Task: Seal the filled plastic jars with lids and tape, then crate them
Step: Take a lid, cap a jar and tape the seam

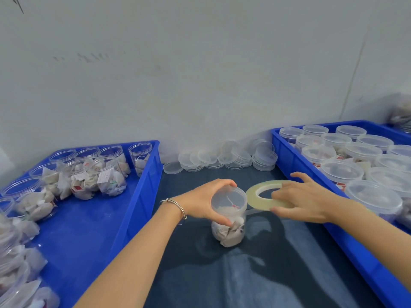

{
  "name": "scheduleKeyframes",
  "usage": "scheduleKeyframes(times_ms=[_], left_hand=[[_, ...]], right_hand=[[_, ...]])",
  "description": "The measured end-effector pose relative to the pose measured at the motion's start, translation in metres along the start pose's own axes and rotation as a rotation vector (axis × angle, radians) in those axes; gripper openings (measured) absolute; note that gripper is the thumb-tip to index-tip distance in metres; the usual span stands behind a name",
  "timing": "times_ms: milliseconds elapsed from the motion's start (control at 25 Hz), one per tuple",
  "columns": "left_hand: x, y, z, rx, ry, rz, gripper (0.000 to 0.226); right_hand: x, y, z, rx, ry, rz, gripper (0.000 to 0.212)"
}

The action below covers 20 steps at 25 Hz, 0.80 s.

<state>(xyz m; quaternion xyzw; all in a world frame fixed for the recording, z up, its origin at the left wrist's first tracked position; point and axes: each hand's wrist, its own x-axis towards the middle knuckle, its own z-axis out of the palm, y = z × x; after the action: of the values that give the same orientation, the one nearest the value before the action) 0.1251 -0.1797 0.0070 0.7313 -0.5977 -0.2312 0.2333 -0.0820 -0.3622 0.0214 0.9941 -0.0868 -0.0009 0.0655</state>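
Observation:
A clear plastic jar [230,230] filled with white sachets stands on the dark table between two blue crates, with a clear lid [229,198] on top. My left hand [204,201] grips the jar around the lid's rim. My right hand [304,201] holds a roll of clear tape [253,195] just right of the lid, fingers over the roll's right side. A strip of tape runs from the roll toward the jar's neck.
The left blue crate [142,190] holds several open filled jars [97,174]. The right blue crate [289,156] holds several lidded jars [340,172]. Stacks of spare lids [222,158] lie against the wall behind. Dark table surface [255,274] lies in front.

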Motion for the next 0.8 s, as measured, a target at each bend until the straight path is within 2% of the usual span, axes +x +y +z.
scheduleKeyframes(times_ms=[120,240,280,360,440,520,600,640,720,800], left_hand=[[0.002,0.012,-0.016,0.154,-0.147,0.006,0.083],[0.01,0.036,-0.03,0.395,-0.286,-0.051,0.084],[0.013,0.044,-0.03,0.509,-0.291,-0.073,0.087],[0.016,0.056,-0.018,0.765,-0.193,-0.089,0.091],[0.014,0.057,0.0,0.869,-0.077,-0.066,0.088],[0.011,0.049,0.009,0.77,-0.073,-0.084,0.082],[0.01,0.046,0.013,0.547,-0.122,-0.156,0.074],[0.01,0.048,0.019,0.449,-0.086,-0.204,0.067],[0.015,0.051,0.034,0.365,0.147,-0.284,0.047],[0.016,0.048,0.039,0.37,0.374,-0.221,0.025]], right_hand=[[-0.004,0.013,-0.001,0.06,-0.072,0.067,0.031],[0.002,0.011,0.002,0.232,-0.083,0.106,0.028],[0.006,0.006,0.003,0.247,-0.073,0.121,0.028],[0.018,-0.005,0.007,0.218,-0.047,0.16,0.03],[0.029,-0.015,0.015,0.206,-0.029,0.189,0.032],[0.037,-0.021,0.02,0.192,-0.02,0.192,0.033],[0.04,-0.023,0.021,0.161,0.0,0.176,0.035],[0.04,-0.025,0.021,0.151,0.016,0.175,0.036],[0.04,-0.026,0.018,0.097,0.064,0.191,0.041],[0.037,-0.025,0.014,0.012,0.112,0.189,0.045]])
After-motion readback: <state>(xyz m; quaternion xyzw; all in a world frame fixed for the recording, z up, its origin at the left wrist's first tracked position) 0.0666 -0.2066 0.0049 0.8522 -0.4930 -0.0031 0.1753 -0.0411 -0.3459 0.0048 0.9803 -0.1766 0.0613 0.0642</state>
